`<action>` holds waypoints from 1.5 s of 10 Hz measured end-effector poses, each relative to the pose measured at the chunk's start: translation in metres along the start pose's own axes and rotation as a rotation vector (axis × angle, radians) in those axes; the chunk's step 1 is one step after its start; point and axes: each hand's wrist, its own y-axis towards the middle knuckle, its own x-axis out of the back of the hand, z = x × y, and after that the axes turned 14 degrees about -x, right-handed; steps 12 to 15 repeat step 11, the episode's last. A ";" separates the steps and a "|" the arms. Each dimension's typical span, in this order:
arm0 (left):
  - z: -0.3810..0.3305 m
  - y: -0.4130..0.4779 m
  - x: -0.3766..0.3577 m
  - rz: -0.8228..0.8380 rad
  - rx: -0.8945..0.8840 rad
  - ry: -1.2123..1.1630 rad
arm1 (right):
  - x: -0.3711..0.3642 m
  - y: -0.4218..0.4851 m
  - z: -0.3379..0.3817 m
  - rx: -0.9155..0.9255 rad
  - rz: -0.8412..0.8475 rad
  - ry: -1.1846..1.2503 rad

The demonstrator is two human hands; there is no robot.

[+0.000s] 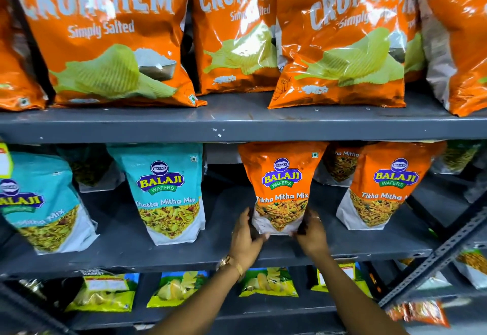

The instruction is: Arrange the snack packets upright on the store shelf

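Note:
An orange Tikha Mitha Mix packet [280, 182] stands upright on the middle grey shelf [184, 250]. My left hand [246, 237] grips its lower left corner and my right hand [312, 232] grips its lower right corner. A second orange Tikha Mitha Mix packet [387, 187] stands upright to its right. To the left, a teal Khatta Mitha Mix packet [166, 189] stands upright, and another teal packet [39, 203] leans at the far left. More packets sit half hidden behind these.
Large orange Crunchem chip bags [105, 34] fill the upper shelf [237, 124]. Green-yellow chip packets [268, 282] lie on the lower shelf. A slotted metal brace [448, 250] runs diagonally at the right. My left wrist wears a gold watch [228, 262].

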 end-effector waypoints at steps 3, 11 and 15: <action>0.025 -0.052 0.077 -0.724 0.070 0.232 | -0.045 -0.056 0.029 -0.056 -0.173 0.241; 0.055 -0.013 0.112 -0.648 0.323 0.213 | -0.074 -0.043 0.036 -0.088 -0.302 0.111; 0.055 -0.013 0.112 -0.648 0.323 0.213 | -0.074 -0.043 0.036 -0.088 -0.302 0.111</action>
